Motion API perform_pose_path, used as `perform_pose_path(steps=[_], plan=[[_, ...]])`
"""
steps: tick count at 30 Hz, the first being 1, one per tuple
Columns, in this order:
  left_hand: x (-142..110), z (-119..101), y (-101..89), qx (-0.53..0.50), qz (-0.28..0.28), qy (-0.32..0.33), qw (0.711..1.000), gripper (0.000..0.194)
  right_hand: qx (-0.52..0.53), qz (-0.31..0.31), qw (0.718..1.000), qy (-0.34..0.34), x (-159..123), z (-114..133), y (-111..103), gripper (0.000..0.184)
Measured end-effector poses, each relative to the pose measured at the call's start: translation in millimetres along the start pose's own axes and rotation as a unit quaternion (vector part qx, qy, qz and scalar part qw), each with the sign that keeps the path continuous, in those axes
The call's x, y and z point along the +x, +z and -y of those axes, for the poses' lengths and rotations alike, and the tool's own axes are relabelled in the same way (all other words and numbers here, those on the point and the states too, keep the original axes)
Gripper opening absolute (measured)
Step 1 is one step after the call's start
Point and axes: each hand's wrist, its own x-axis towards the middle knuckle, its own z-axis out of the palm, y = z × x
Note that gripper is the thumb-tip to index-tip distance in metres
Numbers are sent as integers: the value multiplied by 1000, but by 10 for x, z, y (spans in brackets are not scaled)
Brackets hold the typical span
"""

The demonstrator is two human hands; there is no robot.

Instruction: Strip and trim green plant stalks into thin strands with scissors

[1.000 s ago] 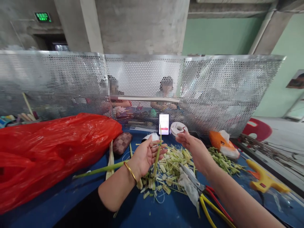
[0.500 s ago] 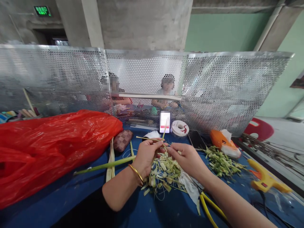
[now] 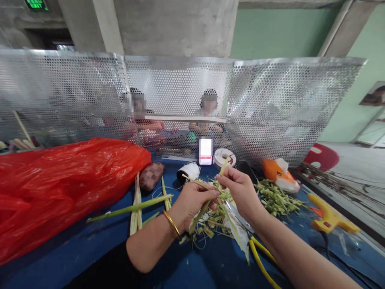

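Note:
My left hand (image 3: 194,200) is closed round a thin green stalk (image 3: 202,209) that slants up to the right over a heap of green and pale plant trimmings (image 3: 215,216) on the blue table (image 3: 90,249). My right hand (image 3: 240,188) pinches the upper end of that stalk, a pale leaf strip (image 3: 224,163) sticking up from its fingers. Scissors with yellow handles (image 3: 255,251) lie just under my right wrist.
A big red plastic bag (image 3: 60,180) fills the left. Long stalks (image 3: 132,206), a checked pouch (image 3: 152,176), a phone (image 3: 206,150), a tape roll (image 3: 224,157), an orange bag (image 3: 278,173) and a yellow glue gun (image 3: 329,218) lie around. Two people sit behind the perforated metal screen (image 3: 270,112).
My right hand came back from near the tape roll and joined the left on the stalk, now pulling its upper end up to the right. The stalk tilted from upright to slanted.

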Motion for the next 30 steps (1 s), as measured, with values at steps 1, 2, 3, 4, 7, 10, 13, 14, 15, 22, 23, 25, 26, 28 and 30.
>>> perform_pose_path(steps=[1, 2, 3, 4, 7, 10, 13, 14, 15, 22, 23, 25, 26, 28, 30], plan=[[3, 2, -3, 4, 4, 0, 1000, 9, -30, -8, 999, -17, 3, -8, -10, 29], [9, 4, -9, 7, -1, -4, 1000, 11, -77, -12, 996, -39, 5, -6, -25, 28], [18, 7, -19, 6, -20, -9, 1000, 11, -139, -18, 987, -72, 4, 9, -42, 26], [30, 8, -31, 0, -48, -13, 999, 11, -209, -30, 971, -115, -4, 37, -58, 21], [77, -4, -82, -44, -138, 12, 989, 11, -372, -81, 887, -263, -75, 174, -70, 12], [105, -38, -124, -113, -161, 69, 978, 14, -403, -3, 867, -292, -193, 259, 20, 22], [96, -66, -116, -148, -168, 91, 970, 23, -371, 80, 912, -156, -262, 202, 165, 19], [89, -68, -105, -149, -171, 89, 970, 25, -354, 84, 924, -121, -264, 162, 204, 19], [83, -66, -92, -146, -171, 85, 971, 27, -331, 90, 934, -95, -259, 121, 231, 19], [94, -20, -68, -142, -169, 83, 972, 24, -273, 113, 945, -142, -224, 35, 232, 26], [98, -23, -74, -142, -169, 84, 972, 24, -282, 114, 941, -147, -233, 52, 230, 25], [102, -38, -87, -135, -169, 87, 972, 24, -309, 117, 933, -144, -255, 109, 218, 22], [101, -47, -93, -130, -168, 87, 973, 24, -322, 121, 928, -144, -265, 152, 202, 21], [94, -64, -103, -123, -162, 81, 976, 24, -335, 124, 921, -154, -270, 259, 137, 19], [80, -71, -111, -126, -145, 73, 979, 21, -318, 82, 928, -177, -246, 371, 31, 19]])
